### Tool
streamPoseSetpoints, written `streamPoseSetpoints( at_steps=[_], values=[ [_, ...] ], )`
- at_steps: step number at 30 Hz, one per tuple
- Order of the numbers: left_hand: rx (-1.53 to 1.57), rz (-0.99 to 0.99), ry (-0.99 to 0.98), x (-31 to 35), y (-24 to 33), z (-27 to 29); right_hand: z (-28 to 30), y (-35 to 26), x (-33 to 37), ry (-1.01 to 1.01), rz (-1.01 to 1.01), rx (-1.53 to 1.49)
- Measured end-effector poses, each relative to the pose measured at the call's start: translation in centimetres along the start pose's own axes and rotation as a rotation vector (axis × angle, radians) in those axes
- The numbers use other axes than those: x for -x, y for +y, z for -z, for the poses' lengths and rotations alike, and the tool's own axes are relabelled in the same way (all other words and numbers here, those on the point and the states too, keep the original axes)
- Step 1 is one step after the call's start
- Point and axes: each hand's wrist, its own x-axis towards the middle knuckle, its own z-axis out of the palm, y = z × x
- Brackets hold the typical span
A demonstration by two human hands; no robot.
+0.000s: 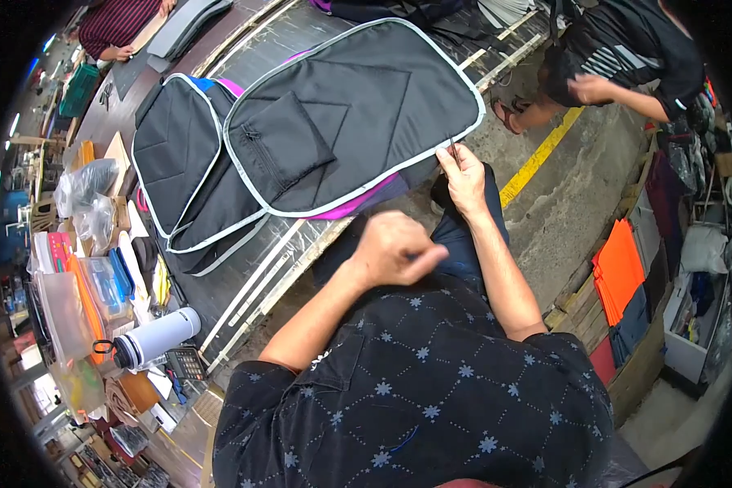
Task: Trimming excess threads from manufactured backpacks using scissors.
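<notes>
A black padded fabric panel with pale grey binding and stitched angled lines lies on the table in front of me. On its left part sits a small black zippered pouch. My right hand is closed at the panel's near right edge, pinching a small dark pointed tool whose kind is too small to tell. Nearer my body, my left hand hangs off the table edge, apart from the panel. It is slightly blurred, its fingers curled and thumb sticking out; anything inside is hidden.
More black bound pieces lie left of the panel, with purple fabric underneath. A white bottle, a calculator and plastic bags crowd the left. One person stands far right; another works far left. Orange sheets hang at right.
</notes>
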Motion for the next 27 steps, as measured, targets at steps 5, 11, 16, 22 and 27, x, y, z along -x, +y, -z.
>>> streamPoseSetpoints(
  at_steps=[5, 11, 16, 22, 27],
  values=[
    [-0.765, 0.352, 0.456, 0.2, -2.8, 3.2, -0.6, -0.7, 0.4, 0.024, 0.016, -0.088],
    [-0.771, 0.378, 0.362, 0.6, -4.0, 3.8, -0.4, 0.2, 0.3, 0.025, 0.036, -0.031],
    [-0.799, 0.321, 0.283, -0.6, -5.0, 4.0, -0.2, -0.6, 0.4, 0.024, 0.033, -0.007],
    [-0.21, 0.536, 0.575, -0.5, -6.2, 3.6, 0.0, 0.4, 0.0, 0.002, 0.003, 0.001],
    [-0.307, 0.463, 0.505, -0.1, -5.7, 4.6, 0.0, 0.9, 0.0, 0.03, 0.038, -0.007]
  ],
)
